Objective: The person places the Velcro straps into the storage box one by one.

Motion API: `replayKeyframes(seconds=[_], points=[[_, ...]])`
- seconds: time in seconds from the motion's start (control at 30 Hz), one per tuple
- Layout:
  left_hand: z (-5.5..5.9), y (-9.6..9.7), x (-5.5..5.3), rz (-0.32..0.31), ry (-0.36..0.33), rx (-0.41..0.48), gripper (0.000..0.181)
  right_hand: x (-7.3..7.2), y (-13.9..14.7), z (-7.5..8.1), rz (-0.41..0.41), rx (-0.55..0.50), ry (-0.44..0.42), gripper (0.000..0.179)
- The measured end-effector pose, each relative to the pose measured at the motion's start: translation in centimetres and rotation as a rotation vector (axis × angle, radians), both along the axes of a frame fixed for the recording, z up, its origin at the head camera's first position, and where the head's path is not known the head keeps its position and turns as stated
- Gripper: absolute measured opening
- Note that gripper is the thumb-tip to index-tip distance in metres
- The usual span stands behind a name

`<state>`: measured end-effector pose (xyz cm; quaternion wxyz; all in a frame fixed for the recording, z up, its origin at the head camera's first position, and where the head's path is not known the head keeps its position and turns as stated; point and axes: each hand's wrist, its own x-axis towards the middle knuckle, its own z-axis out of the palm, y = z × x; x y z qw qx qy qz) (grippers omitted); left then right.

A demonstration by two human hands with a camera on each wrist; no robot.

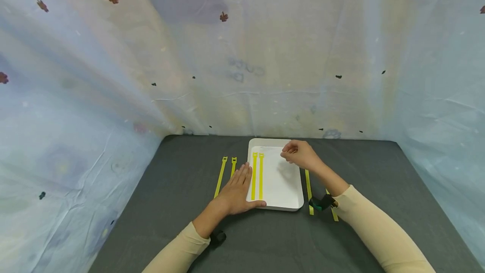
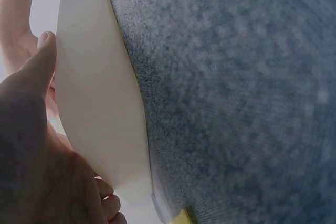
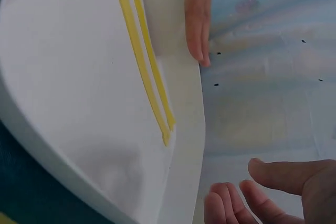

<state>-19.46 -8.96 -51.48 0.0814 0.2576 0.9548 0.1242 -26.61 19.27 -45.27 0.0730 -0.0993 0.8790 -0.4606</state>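
A white shallow rectangular tray (image 1: 278, 191) lies on the dark cloth, with two yellow cable straps (image 1: 254, 176) side by side on the left of its floor. My left hand (image 1: 235, 192) rests along the tray's left rim, fingers straight and thumb spread at the near corner. In the left wrist view that thumb overlaps the top of the tray's wall (image 2: 100, 82). Over the tray's far right corner is my right hand (image 1: 302, 155), fingers loosely bent. The right wrist view shows a gap between its thumb and fingers (image 3: 228, 203), nothing held.
Left of the tray lie two more yellow straps (image 1: 220, 177), one partly covered by my left hand. On the right, one yellow strap (image 1: 308, 191) lies beside the tray and another (image 1: 335, 215) under my right wrist. A patterned curtain (image 1: 280, 75) hangs behind the table.
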Motion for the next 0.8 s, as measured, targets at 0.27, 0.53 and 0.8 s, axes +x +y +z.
replayKeyframes(seconds=[0.27,0.53,0.8], points=[[0.0,0.0,0.0,-0.006,0.011,-0.007,0.127,1.3,2.4,0.4,-0.038,0.043,0.074,0.024],[-0.2,-0.1,0.1,-0.017,0.017,0.004,0.127,2.8,4.6,0.0,-0.071,0.085,0.120,0.026],[-0.2,-0.2,0.1,-0.019,0.027,-0.005,0.127,4.2,7.4,-0.7,-0.097,0.102,0.132,0.025]])
